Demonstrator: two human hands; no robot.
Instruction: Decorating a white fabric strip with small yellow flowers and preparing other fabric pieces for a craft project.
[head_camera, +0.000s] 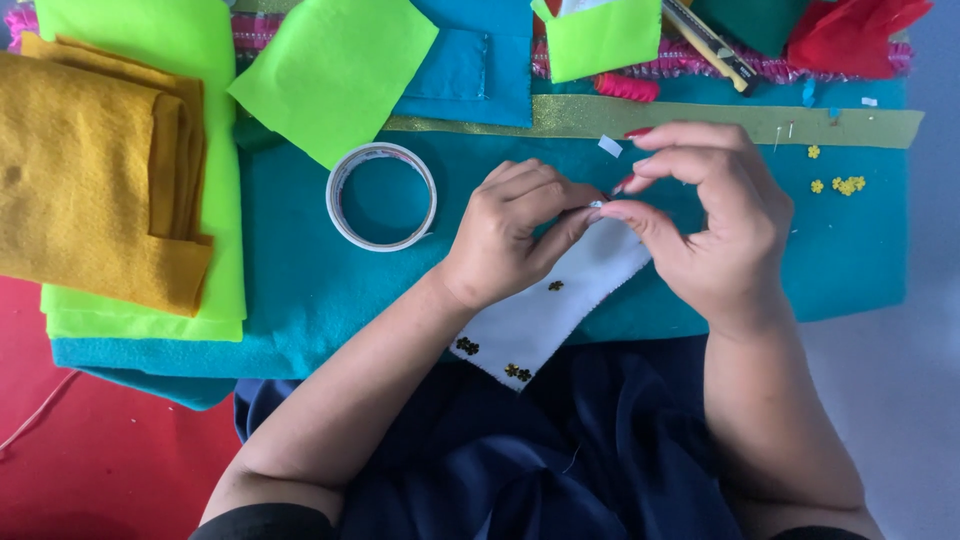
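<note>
My left hand (510, 235) and my right hand (705, 225) meet fingertip to fingertip over a white felt piece (545, 315). Between the tips they pinch something very small and pale (597, 204); I cannot tell what it is. The white felt lies under both hands on a teal felt sheet (320, 280). A few small dark-and-gold flower sequins (517, 372) sit on the white felt near its lower edge. A roll of clear tape (381, 196) lies flat just left of my left hand.
Mustard felt (90, 180) is folded on neon green felt (215, 300) at the left. More neon green pieces (335, 70) lie at the back, with a gold ribbon strip (660, 118), a utility knife (712, 45), red fabric (850, 35) and yellow flower sequins (845, 185).
</note>
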